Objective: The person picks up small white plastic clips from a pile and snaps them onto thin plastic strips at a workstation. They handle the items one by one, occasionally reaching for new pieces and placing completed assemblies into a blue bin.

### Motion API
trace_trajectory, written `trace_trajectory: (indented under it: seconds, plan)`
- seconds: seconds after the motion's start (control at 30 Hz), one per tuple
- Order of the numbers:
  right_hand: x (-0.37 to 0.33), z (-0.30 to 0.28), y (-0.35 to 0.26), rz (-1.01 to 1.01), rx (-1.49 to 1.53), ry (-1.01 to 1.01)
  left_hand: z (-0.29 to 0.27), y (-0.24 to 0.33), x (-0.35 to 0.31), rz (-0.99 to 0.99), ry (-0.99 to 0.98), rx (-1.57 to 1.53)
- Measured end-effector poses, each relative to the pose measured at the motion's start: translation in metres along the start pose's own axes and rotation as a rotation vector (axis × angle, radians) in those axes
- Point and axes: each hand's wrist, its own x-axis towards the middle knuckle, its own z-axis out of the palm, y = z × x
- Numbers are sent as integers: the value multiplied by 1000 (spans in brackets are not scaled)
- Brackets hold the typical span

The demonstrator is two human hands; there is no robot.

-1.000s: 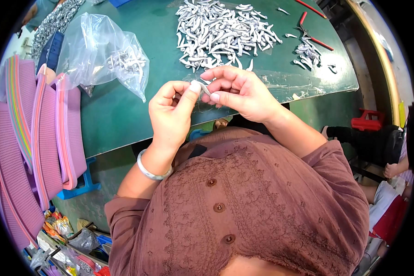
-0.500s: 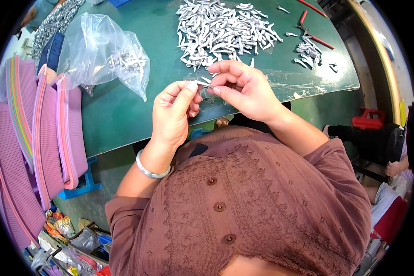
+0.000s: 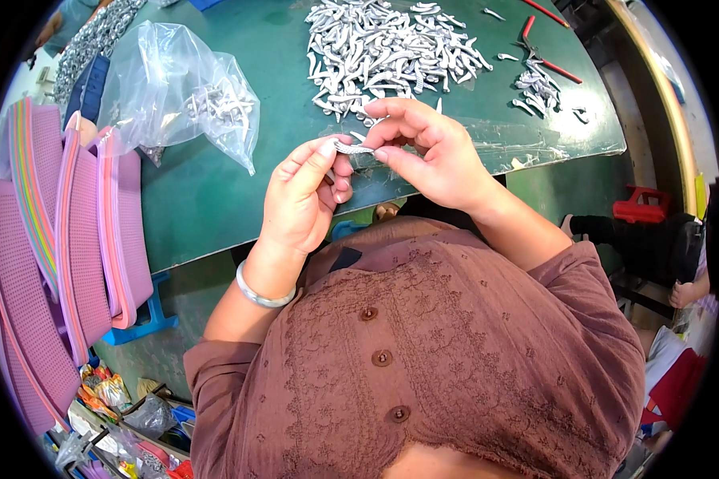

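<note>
Over the near edge of the green table [image 3: 192, 211], we see a small curved silvery piece [image 3: 354, 149] stretched between two bare hands. The left hand [image 3: 298, 195] has its thumb and fingers pressed together on one end, and the right hand [image 3: 445, 164] pinches the other end between thumb and fingertip. A greyish bit shows lower among the left fingers (we cannot tell whether it is a second piece).

Beyond the hands we find a broad pile of similar pieces [image 3: 395, 52], and to its right a smaller heap [image 3: 540, 86] just beside red-handled pliers [image 3: 533, 53]. To the left we see a clear plastic bag [image 3: 156, 76] with more pieces inside, near purple baskets [image 3: 80, 247] at the table's side.
</note>
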Motion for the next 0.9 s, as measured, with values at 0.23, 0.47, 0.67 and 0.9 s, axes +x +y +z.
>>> trace_trajectory:
  seconds: [0.23,0.47,0.67,0.9]
  plan:
    - [-1,-23,8,14,-158,90,-2,1,1,-62,13,-64]
    - [5,-40,6,-218,-814,-92,-4,1,3,-13,75,-157]
    - [1,-27,6,-188,-936,-123,0,4,2,-36,72,-73]
    - [0,-26,14,-224,-935,-59,1,1,0,-54,82,77]
